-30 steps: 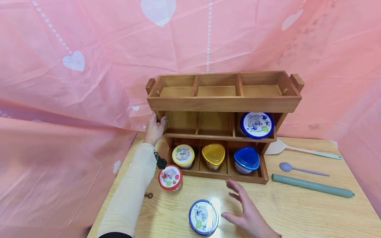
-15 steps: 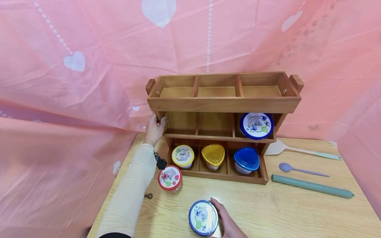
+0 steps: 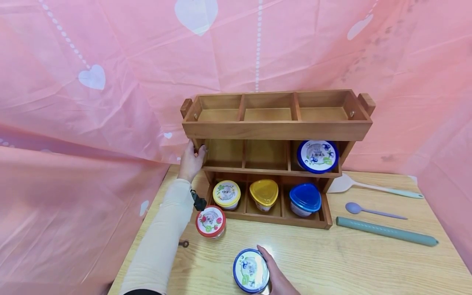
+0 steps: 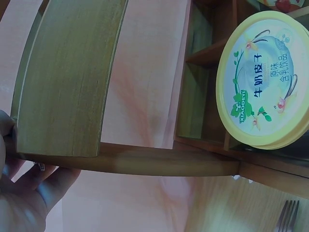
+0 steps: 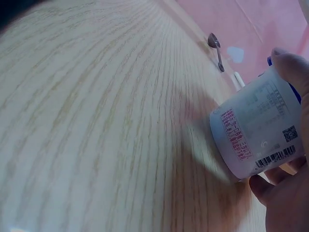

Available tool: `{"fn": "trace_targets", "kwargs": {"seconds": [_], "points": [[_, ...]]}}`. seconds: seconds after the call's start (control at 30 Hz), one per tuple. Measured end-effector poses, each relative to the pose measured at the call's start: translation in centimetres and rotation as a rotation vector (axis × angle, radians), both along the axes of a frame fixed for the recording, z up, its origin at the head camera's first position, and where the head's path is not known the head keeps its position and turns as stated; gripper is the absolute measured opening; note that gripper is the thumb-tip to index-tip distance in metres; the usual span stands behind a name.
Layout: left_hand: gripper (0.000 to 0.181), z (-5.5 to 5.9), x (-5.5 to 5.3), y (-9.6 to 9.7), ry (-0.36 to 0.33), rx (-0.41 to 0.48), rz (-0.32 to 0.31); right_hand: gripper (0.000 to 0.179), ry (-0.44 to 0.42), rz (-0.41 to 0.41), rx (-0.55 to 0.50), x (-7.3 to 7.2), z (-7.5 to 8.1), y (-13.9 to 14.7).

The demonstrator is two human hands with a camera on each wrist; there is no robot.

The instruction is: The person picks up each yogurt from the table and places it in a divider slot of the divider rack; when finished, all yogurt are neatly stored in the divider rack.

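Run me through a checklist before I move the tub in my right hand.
1. Right hand gripping the tub: ok, curled round its side.
2. Lid on the tub: ok, covering the top.
3. Tub off the table: cannot tell.
4. Left hand holding the rack: ok, at its left side.
5. Front of rack clear: not ok, red-lidded tub at left.
6. Room on middle shelf: ok, second blue-lidded tub at right.

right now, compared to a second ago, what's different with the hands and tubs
The right hand has moved left and slightly toward the person; it was apart from the front blue-rimmed tub and now grips it. The left hand stays gripping the left side of the wooden rack, and the red-rimmed tub sits where it was.
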State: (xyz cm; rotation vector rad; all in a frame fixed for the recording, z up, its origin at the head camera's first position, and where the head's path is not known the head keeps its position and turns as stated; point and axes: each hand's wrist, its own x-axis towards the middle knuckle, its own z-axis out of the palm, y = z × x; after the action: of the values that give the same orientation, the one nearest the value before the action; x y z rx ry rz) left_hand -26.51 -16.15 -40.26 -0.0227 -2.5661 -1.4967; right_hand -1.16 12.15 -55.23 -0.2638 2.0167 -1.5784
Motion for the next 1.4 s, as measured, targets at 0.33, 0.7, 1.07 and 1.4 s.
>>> {"fn": "trace_targets", "kwargs": {"seconds": [0.33, 0.7, 1.07, 1.4], "points": [[0.052, 0.1, 0.1, 0.1, 0.007, 0.001, 0.005, 0.107, 0.159, -0.047, 0.103, 0.2, -0.7, 0.1], [0.052, 0.2, 0.1, 0.1, 0.014, -0.003, 0.000, 0.106, 0.109, -0.084, 0.063, -0.6, 1.5, 0.0], [0.054, 0.1, 0.1, 0.0, 0.004, -0.010, -0.003, 0.111, 0.570, -0.239, -0.048, -3.8, 6.0, 1.9], [0.054, 0.0, 0.1, 0.0, 0.009, -0.016, 0.003, 0.112, 0.624, -0.303, -0.061, -6.5, 10.7, 3.7]]}}
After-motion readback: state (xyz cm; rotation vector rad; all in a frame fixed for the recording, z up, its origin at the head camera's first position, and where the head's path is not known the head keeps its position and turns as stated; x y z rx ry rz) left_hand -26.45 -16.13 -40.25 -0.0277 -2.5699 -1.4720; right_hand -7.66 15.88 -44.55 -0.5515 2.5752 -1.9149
